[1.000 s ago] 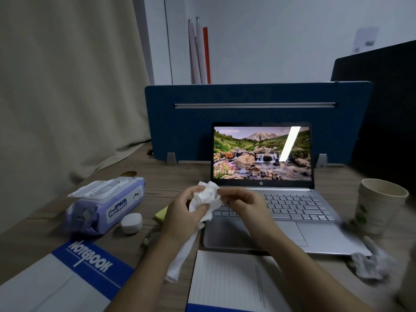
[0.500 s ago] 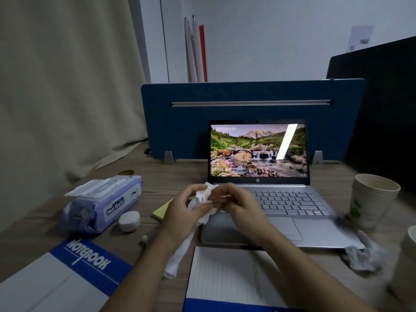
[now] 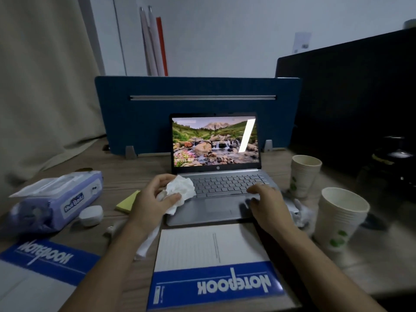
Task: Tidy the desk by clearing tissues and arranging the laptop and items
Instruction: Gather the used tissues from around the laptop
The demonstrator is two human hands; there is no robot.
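Left hand point(image 3: 155, 197) grips tissue point(image 3: 180, 190); right hand point(image 3: 264, 199), empty, hovers beside cups point(image 3: 304, 176).

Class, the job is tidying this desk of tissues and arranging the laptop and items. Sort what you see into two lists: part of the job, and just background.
Part of the job:
tissue in left hand
crumpled tissue
laptop
notebook
cups
wipes pack
sticky notes
right hand

Background:
blue divider
curtain
dark screen
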